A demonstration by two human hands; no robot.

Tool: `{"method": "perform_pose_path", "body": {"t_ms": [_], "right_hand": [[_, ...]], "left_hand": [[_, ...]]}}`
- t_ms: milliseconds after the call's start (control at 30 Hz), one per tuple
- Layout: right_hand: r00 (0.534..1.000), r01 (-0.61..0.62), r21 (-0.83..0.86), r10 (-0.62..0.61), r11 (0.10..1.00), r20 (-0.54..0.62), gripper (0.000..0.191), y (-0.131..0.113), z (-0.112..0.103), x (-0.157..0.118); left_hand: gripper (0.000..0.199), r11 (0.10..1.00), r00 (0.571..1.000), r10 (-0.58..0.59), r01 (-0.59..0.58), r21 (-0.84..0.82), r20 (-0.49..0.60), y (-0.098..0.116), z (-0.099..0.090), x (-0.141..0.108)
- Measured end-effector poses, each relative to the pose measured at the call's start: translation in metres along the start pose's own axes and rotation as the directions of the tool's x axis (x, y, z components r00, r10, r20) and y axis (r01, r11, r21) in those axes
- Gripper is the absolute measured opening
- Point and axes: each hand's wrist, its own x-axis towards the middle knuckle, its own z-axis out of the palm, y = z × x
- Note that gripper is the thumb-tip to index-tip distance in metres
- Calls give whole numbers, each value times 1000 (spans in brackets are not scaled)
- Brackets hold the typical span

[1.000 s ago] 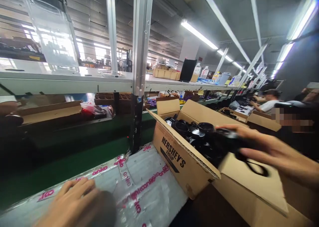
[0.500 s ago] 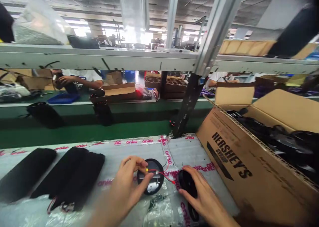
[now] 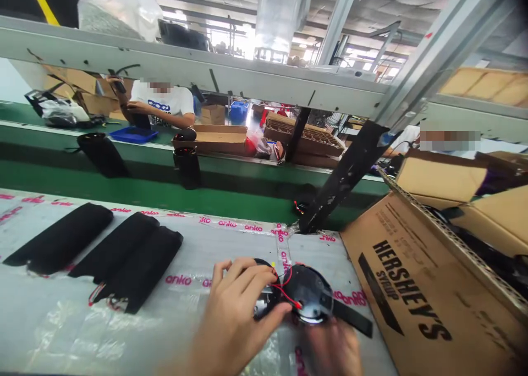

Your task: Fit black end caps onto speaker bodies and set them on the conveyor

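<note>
Curling over a black disc towards the table's near edge, the left hand leaves a narrow thumb-to-forefinger gap; I cannot tell whether it pinches anything. Red wires run to a round black part just beside it. Below that, the right hand is blurred, its grip unclear. By the table's right edge, an open cardboard box contains black parts. Beyond the green belt sit a blue tray and a divided carton.
</note>
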Motion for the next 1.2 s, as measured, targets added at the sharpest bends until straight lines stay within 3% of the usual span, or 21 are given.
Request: {"method": "perform_pose_path", "body": {"t_ms": [33, 100, 200, 333, 433, 633, 767, 1000, 1200], "right_hand": [[1000, -17, 213, 20, 977, -11, 94, 1, 11, 2], [998, -36, 562, 57, 826, -19, 87, 2, 29, 3], [998, -36, 701, 64, 713, -14, 74, 1, 37, 3], [997, -33, 838, 81, 545, -14, 55, -4, 24, 5], [997, 29, 798, 39, 602, -65, 54, -6, 9, 8], [992, 125, 599, -91, 791, -86, 72, -3, -6, 17], [985, 174, 555, -138, 813, -107, 68, -4, -5, 23], [978, 204, 552, -185, 808, -91, 76, -9, -11, 27], [974, 226, 386, -219, 894, -64, 75, -34, -17, 15]], "left_hand": [[25, 1000, 1000, 13, -13, -10, -4, 1, 2, 1], [18, 999, 999, 41, -41, -22, -20, 2, 5, 4], [9, 993, 995, 97, -98, -64, -19, 1, 8, 9], [12, 982, 991, 128, -122, -145, 30, -5, 7, 14], [13, 972, 991, 124, -111, -205, 49, -12, 6, 17], [14, 958, 991, 128, -114, -264, 40, -19, 5, 18], [15, 958, 991, 128, -117, -263, 25, -18, 6, 18], [18, 958, 994, 112, -102, -267, 21, -17, 7, 17], [17, 962, 994, 111, -101, -253, 23, -14, 8, 18]]}}
